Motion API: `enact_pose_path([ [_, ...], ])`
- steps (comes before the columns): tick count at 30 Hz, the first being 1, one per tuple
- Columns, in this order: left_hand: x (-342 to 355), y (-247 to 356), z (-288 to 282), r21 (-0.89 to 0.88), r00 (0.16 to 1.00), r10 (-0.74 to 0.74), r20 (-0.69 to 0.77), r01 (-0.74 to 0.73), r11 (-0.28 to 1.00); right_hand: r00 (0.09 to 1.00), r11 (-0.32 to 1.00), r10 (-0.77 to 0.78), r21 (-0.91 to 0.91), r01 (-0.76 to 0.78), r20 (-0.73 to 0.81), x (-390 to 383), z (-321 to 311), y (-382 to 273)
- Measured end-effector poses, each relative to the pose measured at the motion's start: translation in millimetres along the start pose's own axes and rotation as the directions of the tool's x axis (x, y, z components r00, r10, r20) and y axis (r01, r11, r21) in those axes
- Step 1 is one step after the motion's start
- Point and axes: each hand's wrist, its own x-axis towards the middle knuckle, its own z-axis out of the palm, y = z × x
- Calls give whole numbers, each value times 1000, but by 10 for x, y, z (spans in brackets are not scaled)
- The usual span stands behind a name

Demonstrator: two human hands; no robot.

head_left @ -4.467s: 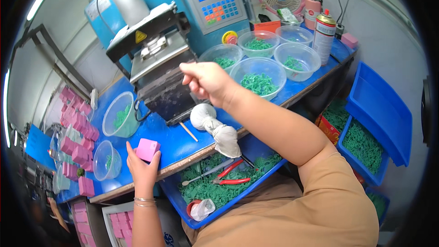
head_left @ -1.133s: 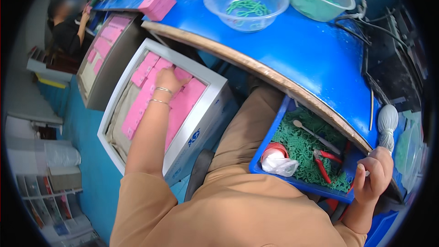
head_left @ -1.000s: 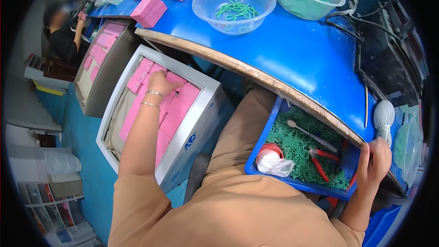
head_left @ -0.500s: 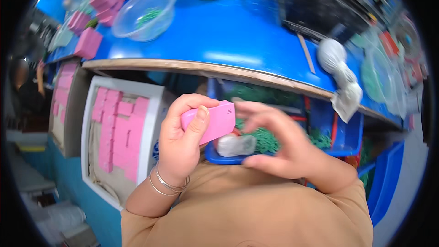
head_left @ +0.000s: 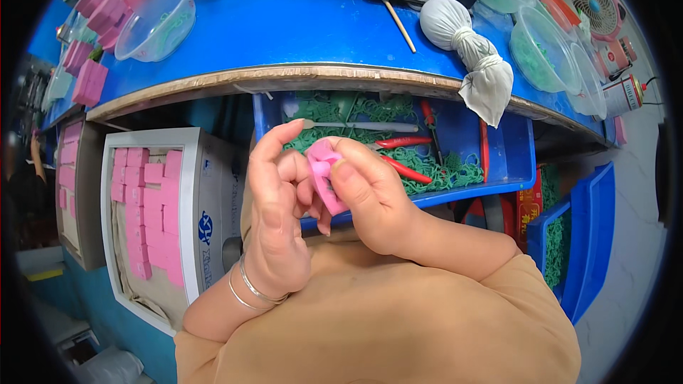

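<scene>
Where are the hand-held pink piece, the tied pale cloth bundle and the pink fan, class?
Pink piece (head_left: 323, 171), head view: its middle part.
Pale cloth bundle (head_left: 469, 45), head view: its twisted neck.
Pink fan (head_left: 593, 6), head view: its round front grille.

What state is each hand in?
Left hand: open, fingers loosely bent beside the pink piece; contact unclear.
Right hand: closed, pinching the pink piece.

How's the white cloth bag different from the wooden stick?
The cloth bag is bulging, the stick thin and straight. The bag is whitish, the stick tan. The bag hangs past the edge of the blue table; the stick stops short of that edge. Both rest on that table.
</scene>
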Motion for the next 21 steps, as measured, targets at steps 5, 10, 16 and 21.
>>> enact_pose_path([
  [5,-22,33,10,-29,999,40,-18,-41,999,994,964,-105,-241,111,40,-7,-56,-15],
  [10,-9,-56,-33,206,987,162,-13,-155,966,955,845,-296,-460,271,19,-17,-44,3],
  [16,71,-19,1,7,991,27,-130,-26,1000,992,992,-97,76,103,-75,69,-107,63],
  [21,177,-68,-70,-70,998,25,-50,-29,997,989,956,-1,291,43,-145,154,-151,56],
])
